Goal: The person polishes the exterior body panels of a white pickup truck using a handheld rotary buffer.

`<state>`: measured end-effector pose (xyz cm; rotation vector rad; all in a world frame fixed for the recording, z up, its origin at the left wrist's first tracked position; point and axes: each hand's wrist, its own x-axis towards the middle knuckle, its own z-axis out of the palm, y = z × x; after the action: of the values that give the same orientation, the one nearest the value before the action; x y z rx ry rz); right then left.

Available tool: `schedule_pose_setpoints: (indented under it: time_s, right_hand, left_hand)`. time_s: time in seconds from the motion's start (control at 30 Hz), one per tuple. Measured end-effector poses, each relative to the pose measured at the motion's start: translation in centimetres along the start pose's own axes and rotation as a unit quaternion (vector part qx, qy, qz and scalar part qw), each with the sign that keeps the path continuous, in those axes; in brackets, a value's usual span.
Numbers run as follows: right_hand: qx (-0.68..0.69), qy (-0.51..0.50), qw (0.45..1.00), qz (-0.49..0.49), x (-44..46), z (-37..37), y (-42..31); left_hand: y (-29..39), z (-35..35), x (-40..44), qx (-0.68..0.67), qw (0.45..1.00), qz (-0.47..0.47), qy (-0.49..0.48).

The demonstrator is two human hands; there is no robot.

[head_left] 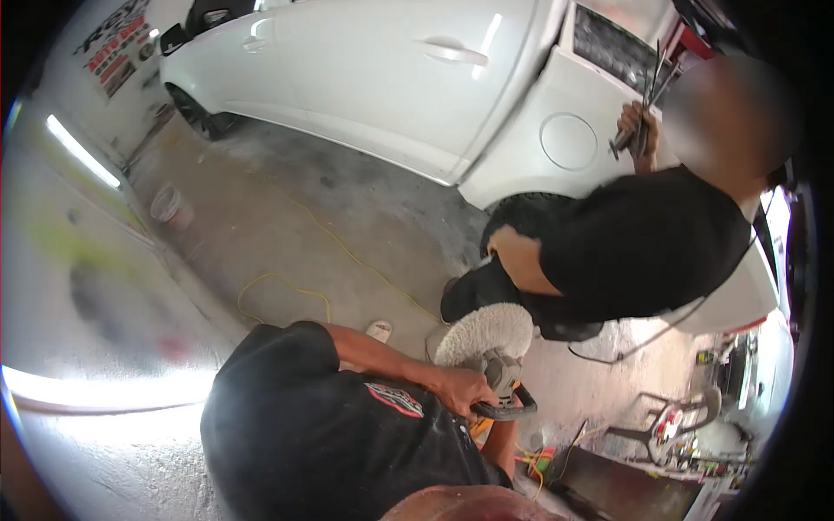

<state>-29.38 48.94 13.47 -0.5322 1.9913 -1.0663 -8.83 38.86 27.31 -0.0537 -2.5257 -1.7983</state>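
Note:
A polisher (501,373) with a fluffy white wool pad (486,334) is in front of my black shirt, its pad tilted away from me. My left hand (466,388) is closed around it near the black loop handle (512,412). On the other side of that handle, my right hand (521,401) is also at the tool, largely hidden behind it. The pad is close to the dark trousers of another person (643,243), whose raised hand holds a metal tool (634,139) with thin rods.
Across the floor stands a white car (373,78). A yellow cord (352,252) crosses the concrete, and a bucket (171,207) is near the left wall. A chair (665,425) and cluttered items are at the lower right. A glossy panel (113,347) lies at the left.

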Motion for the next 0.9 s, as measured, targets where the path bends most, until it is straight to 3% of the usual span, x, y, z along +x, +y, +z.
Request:
schedule_pose_setpoints:
  time_s: [0.63, 0.9]
  right_hand:
    - [0.013, -0.004, 1.000, 0.006, -2.1, -1.0, -0.9]
    - [0.040, 0.004, 0.999, 0.018, -2.1, -1.1, -0.8]
  left_hand:
    - [-0.7, 0.8, 0.7, 0.035, 0.999, 0.007, 0.019]
    - [0.7, -0.5, 0.6, 0.064, 0.997, -0.044, -0.023]
